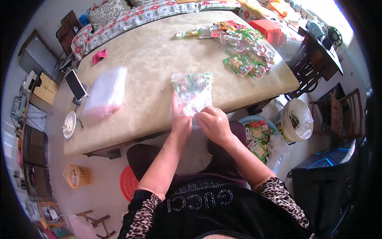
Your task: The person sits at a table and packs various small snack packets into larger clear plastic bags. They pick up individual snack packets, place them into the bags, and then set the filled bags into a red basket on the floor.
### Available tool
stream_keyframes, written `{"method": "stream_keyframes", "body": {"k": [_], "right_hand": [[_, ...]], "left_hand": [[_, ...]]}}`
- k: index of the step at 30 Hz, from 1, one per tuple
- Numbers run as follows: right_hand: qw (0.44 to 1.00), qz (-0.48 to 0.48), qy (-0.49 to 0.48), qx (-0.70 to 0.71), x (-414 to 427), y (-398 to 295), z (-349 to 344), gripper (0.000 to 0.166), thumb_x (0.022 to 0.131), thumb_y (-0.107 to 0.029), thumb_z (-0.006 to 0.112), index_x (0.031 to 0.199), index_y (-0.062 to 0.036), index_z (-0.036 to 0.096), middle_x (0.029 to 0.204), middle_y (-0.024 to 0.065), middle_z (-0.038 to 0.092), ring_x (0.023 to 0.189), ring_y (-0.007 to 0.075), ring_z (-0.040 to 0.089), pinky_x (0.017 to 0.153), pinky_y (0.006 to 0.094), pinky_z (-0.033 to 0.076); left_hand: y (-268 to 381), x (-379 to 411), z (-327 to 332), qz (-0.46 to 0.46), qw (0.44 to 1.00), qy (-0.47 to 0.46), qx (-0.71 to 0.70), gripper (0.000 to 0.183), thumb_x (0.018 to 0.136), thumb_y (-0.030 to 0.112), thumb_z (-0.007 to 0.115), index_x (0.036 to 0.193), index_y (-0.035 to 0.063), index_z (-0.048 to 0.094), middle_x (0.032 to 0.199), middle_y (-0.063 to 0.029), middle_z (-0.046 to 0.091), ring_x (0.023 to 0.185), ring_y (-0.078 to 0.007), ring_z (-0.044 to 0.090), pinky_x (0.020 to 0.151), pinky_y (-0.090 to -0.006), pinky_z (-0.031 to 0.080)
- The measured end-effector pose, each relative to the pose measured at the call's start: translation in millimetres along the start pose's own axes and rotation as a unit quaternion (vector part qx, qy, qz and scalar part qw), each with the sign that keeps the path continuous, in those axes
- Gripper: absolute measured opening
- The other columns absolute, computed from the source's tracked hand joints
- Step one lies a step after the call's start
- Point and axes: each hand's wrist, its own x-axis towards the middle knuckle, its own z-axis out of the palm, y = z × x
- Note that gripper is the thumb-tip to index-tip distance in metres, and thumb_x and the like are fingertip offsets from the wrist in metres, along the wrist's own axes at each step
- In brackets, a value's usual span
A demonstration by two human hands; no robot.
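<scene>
A clear plastic bag (pixel 192 85) holding small green-edged food packets lies over the front edge of the table. My left hand (pixel 180 112) supports it from the left, with the fingers partly hidden by the shiny plastic. At the bag's near end, my right hand (pixel 212 123) pinches the edge between thumb and fingers. To the left on the table is a stack of flat clear plastic bags (pixel 106 91). A large pile of sealed food packets (pixel 244 47) covers the table's far right.
A phone on a stand (pixel 75 85), a white plate (pixel 69 125) with pale pieces and a pink cloth (pixel 99 56) are on the table's left. Right of my legs stand a blue basin of packets (pixel 257 137) and a white bucket (pixel 294 119). A red basket (pixel 129 182) sits below.
</scene>
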Motion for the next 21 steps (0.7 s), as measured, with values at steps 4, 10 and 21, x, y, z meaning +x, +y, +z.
{"method": "stream_keyframes", "body": {"k": [4,10,21], "right_hand": [[1.000,0.004,-0.001,0.002,-1.7,0.8,2.0,0.006,0.077,-0.008,0.067,0.083,-0.0062,0.067,0.077,0.0088,0.060,0.071,0.0287,0.060,0.066,0.0389,0.049],[1.000,-0.011,0.001,-0.004,-4.6,-2.0,1.0,0.008,0.077,-0.007,0.068,0.085,-0.0065,0.067,0.078,0.0087,0.060,0.072,0.0285,0.059,0.067,0.0386,0.049],[0.996,0.001,-0.049,-0.068,-50.2,8.8,15.6,0.021,0.070,-0.005,0.064,0.091,-0.0096,0.066,0.087,0.0050,0.057,0.085,0.0257,0.055,0.077,0.0376,0.045]], "left_hand": [[-2.2,-9.5,-10.7,-0.005,0.998,-0.019,0.061,0.036,0.100,0.019,0.041,0.133,0.0036,0.045,0.123,-0.0106,0.057,0.116,-0.0221,0.054,0.097,-0.0356,0.046],[10.7,13.1,-1.7,-0.049,0.998,0.007,-0.039,0.038,0.102,0.025,0.035,0.130,0.0026,0.047,0.122,-0.0100,0.057,0.110,-0.0227,0.058,0.093,-0.0388,0.049],[34.8,-107.7,-51.3,-0.086,0.926,0.029,0.366,0.016,0.096,0.006,0.049,0.107,0.0025,0.060,0.082,-0.0034,0.063,0.060,-0.0059,0.055,0.052,-0.0188,0.045]]}}
